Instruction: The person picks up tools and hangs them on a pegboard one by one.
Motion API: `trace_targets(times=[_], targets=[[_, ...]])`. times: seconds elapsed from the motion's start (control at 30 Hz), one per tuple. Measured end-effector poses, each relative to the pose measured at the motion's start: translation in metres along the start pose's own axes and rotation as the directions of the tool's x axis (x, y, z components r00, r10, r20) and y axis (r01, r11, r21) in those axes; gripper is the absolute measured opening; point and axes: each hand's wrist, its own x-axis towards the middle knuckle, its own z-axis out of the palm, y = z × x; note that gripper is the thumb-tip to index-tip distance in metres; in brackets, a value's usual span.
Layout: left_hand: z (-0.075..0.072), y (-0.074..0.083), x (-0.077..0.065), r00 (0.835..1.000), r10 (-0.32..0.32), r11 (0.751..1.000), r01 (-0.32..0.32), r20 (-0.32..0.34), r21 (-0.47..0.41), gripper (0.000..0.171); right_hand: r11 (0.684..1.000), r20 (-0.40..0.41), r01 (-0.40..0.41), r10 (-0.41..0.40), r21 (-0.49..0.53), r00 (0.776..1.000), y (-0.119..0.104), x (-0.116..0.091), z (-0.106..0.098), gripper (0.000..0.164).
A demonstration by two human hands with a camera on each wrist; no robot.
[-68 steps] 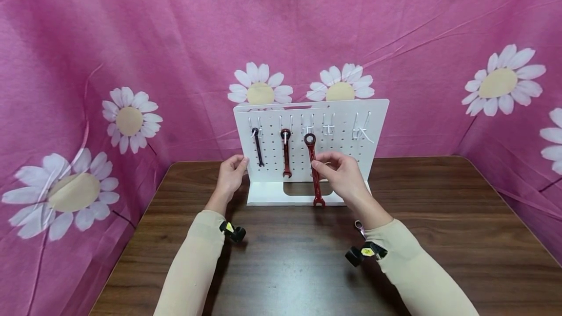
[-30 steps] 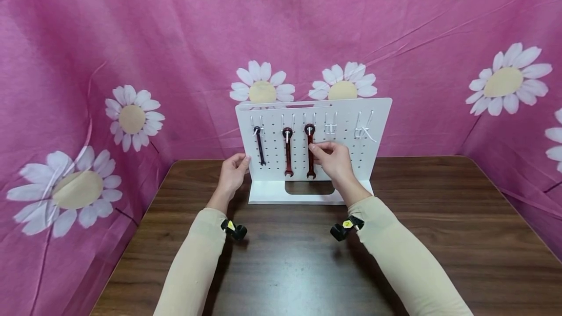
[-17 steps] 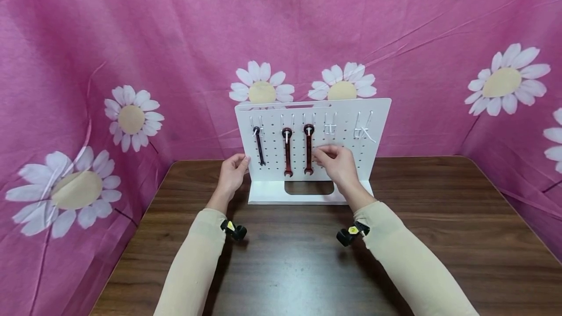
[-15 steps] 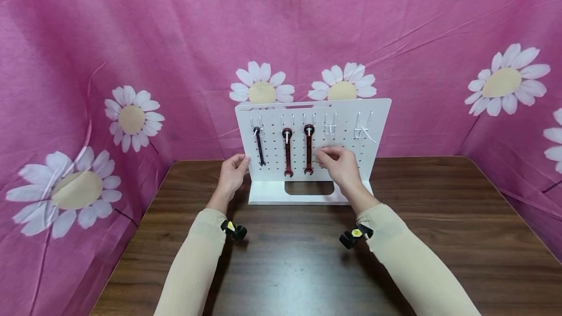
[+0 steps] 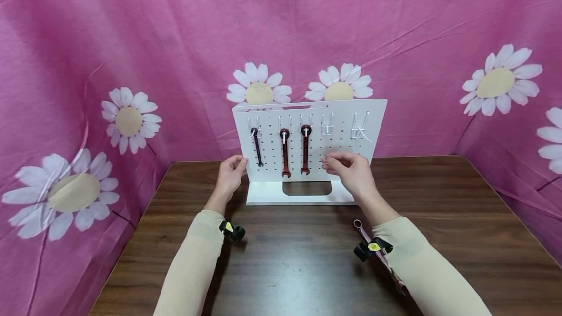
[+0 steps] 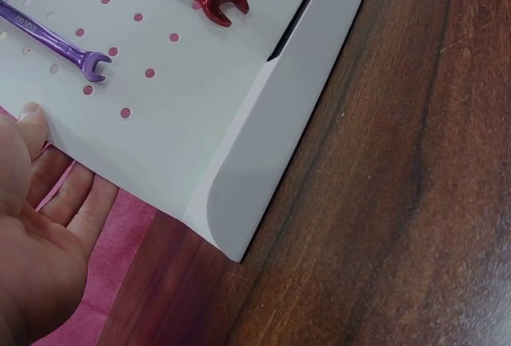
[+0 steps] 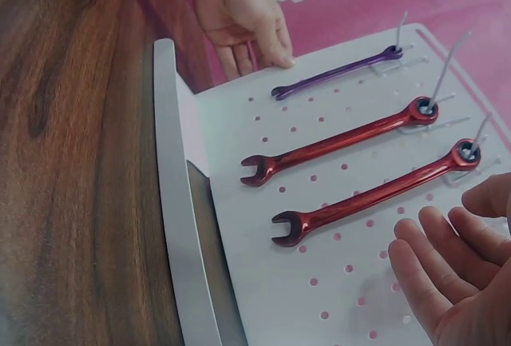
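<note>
My left hand [image 5: 230,175] grips the left edge of a white pegboard [image 5: 272,160], its thumb on the front face and its fingers behind. From the board's left hooks hang a small purple combination wrench [image 7: 335,73] and two larger red combination wrenches, the middle one [image 5: 286,155] and the right one [image 5: 305,152]. Just right of the last red wrench, my right hand [image 5: 353,174] hovers before the board with fingers loosely bent and nothing between them. In the right wrist view its fingers [image 7: 431,274] are apart from the wrench.
Two wire hooks on the board's right side, one straight [image 5: 327,128] and one crooked [image 5: 361,133], carry nothing. A shiny pinkish wrench [image 5: 361,229] lies on the wooden table [image 5: 281,257], partly under my right forearm. A pink flowered cloth [image 5: 197,62] hangs behind.
My right hand has hung the red wrench on the third hook, let go of it and drawn back to the right and toward me. The left hand has stayed at the board's edge.
</note>
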Motion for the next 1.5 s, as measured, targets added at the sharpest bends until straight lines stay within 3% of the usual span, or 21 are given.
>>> trace_targets(times=[0.37,0.6,0.87,1.5], targets=[[0.001,-0.002,0.001,1.000,-0.013,1.000,0.013,0.009,-0.015,0.031,0.999,0.020,-0.001,0.002,-0.045,1.000,-0.004,-0.025,-0.015,0.035],[0.003,-0.003,-0.001,0.999,0.034,0.999,-0.034,-0.017,-0.027,0.030,0.998,0.025,0.039,-0.038,-0.040,0.999,-0.004,-0.039,-0.024,0.032],[0.006,-0.005,-0.002,0.997,0.065,0.997,-0.066,-0.041,-0.035,0.027,0.996,0.044,0.078,-0.076,-0.038,0.996,0.003,-0.048,-0.031,0.028],[0.009,-0.005,0.001,0.997,0.073,0.997,-0.073,-0.037,-0.016,0.027,0.998,0.049,0.057,-0.055,-0.037,0.997,0.010,-0.063,-0.042,0.027]])
